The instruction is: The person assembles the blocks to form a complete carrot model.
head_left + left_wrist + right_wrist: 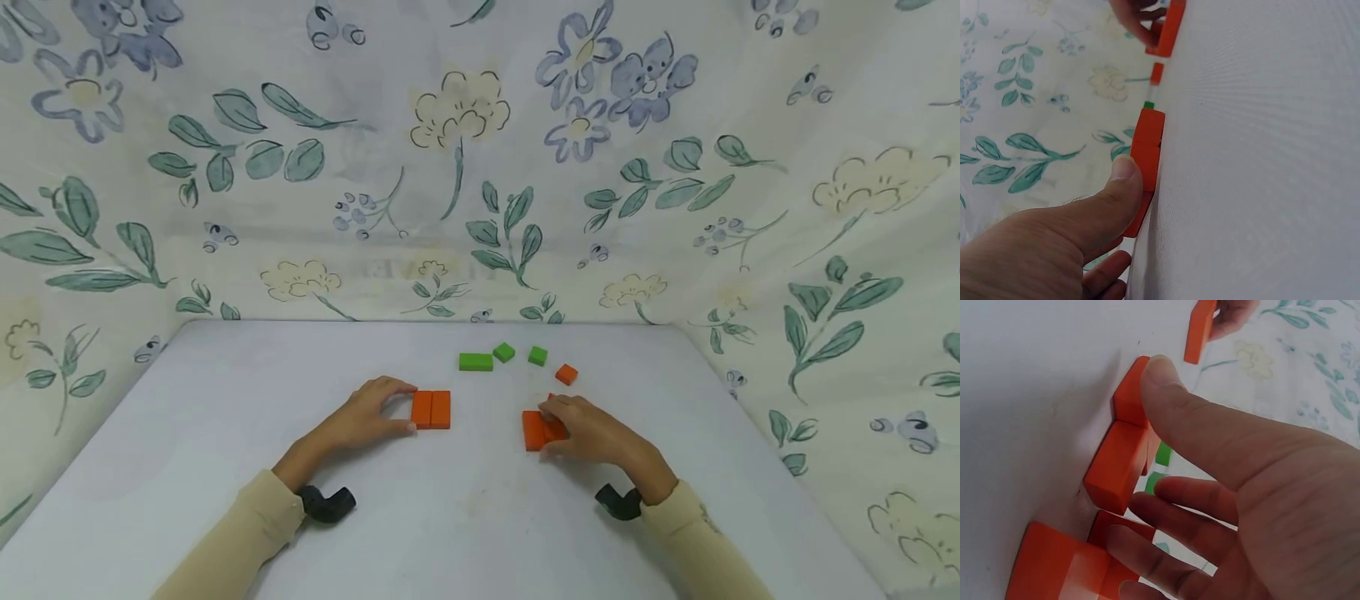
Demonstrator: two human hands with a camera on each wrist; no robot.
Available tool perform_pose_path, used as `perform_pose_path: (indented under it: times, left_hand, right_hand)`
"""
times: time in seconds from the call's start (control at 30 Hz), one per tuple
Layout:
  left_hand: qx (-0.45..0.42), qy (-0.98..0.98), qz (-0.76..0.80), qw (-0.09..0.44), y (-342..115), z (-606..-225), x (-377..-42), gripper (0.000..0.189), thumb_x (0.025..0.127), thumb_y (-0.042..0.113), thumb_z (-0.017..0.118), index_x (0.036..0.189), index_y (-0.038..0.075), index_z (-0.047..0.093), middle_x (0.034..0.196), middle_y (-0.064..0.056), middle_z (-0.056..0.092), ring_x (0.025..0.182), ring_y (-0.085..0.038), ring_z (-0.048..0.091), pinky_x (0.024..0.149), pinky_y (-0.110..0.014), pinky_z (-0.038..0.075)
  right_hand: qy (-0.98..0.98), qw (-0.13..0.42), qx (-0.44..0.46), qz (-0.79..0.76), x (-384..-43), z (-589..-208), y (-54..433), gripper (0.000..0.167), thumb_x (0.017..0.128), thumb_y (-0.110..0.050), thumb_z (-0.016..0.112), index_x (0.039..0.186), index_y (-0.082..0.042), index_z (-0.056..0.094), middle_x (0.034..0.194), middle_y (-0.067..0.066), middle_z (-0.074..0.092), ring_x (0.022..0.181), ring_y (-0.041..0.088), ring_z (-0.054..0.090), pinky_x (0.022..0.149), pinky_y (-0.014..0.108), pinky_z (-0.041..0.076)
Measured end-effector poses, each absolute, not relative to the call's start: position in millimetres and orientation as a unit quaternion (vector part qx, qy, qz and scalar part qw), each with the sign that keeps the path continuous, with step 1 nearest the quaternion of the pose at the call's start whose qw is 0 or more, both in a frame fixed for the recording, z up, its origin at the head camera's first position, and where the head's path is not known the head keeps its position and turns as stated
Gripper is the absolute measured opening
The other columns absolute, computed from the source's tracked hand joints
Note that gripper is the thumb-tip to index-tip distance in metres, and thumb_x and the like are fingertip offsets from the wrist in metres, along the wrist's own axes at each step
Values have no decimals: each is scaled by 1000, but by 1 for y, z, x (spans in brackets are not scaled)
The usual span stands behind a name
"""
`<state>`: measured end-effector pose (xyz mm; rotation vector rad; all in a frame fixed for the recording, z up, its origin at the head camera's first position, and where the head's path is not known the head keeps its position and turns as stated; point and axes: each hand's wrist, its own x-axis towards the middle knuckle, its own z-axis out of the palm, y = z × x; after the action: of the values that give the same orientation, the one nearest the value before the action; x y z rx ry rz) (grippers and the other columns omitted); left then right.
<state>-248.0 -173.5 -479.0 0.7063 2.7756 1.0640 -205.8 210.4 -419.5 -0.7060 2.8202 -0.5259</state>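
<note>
Two orange blocks (431, 410) lie side by side, long edges together, left of the table's middle. My left hand (367, 414) holds the nearer block across its ends, forefinger at the far end and thumb at the near end. In the left wrist view the thumb presses on an orange block (1145, 164). My right hand (588, 429) grips an orange block beside another orange block (533, 431), partly covering both. The right wrist view shows its thumb against an orange block (1130, 394), its fingers around a neighbouring orange block (1113, 465). Another orange block (1044, 562) sits below them.
Behind the hands are a longer green block (476, 362), two small green blocks (504, 352) and a small orange block (567, 374). The white table (465, 517) ends at a flower-printed cloth (450, 208) at the back and sides.
</note>
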Motion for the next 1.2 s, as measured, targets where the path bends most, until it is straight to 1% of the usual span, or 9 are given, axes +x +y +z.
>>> perform_pose_path:
  times: [0.1, 0.33, 0.63, 0.87, 1.07, 1.13, 1.2]
  left_hand:
    - [229, 907, 352, 45, -175, -479, -247, 60, 84, 40, 79, 135, 18, 58, 140, -9, 55, 135, -35, 43, 111, -62, 33]
    - [235, 903, 356, 43, -175, -482, -247, 59, 84, 43, 79, 135, 20, 58, 139, -5, 56, 136, -32, 44, 111, -61, 32]
    - [229, 902, 363, 48, -175, -482, -245, 59, 85, 41, 78, 136, 19, 58, 141, -6, 55, 136, -32, 44, 111, -61, 33]
    - [230, 904, 358, 41, -178, -482, -246, 60, 84, 41, 79, 136, 20, 58, 140, -6, 55, 135, -31, 45, 111, -61, 33]
    - [225, 903, 363, 45, -176, -482, -245, 60, 84, 44, 78, 135, 22, 58, 140, -4, 55, 135, -30, 44, 111, -60, 34]
    - [223, 903, 365, 46, -175, -481, -244, 60, 84, 43, 79, 135, 22, 58, 140, -4, 55, 136, -30, 44, 111, -60, 34]
    - [221, 905, 362, 43, -174, -480, -242, 60, 84, 42, 79, 136, 21, 58, 140, -4, 55, 136, -30, 44, 111, -60, 34]
  right_hand:
    - [950, 94, -232, -186, -207, -423, 209, 69, 81, -29, 84, 137, 0, 57, 132, 12, 63, 109, 23, 55, 99, 42, 51]
    - [951, 99, -224, -189, -208, -427, 208, 69, 81, -32, 84, 137, -3, 58, 140, 13, 59, 124, 30, 55, 105, 49, 47]
    - [946, 107, -239, -194, -209, -425, 206, 66, 81, -29, 84, 136, -3, 59, 136, 13, 62, 117, 27, 56, 102, 49, 48]
    - [944, 106, -248, -189, -213, -427, 204, 64, 81, -30, 84, 133, -3, 61, 125, 8, 66, 105, 20, 54, 96, 44, 50]
    - [942, 104, -254, -192, -213, -428, 207, 65, 80, -31, 85, 133, -3, 61, 130, 10, 64, 112, 24, 50, 95, 44, 51]
    - [942, 104, -253, -192, -212, -428, 208, 66, 80, -31, 84, 134, -3, 60, 132, 9, 63, 113, 24, 49, 94, 44, 51]
    - [942, 107, -249, -197, -213, -428, 208, 66, 80, -31, 84, 135, -4, 60, 134, 9, 62, 116, 25, 49, 95, 45, 51]
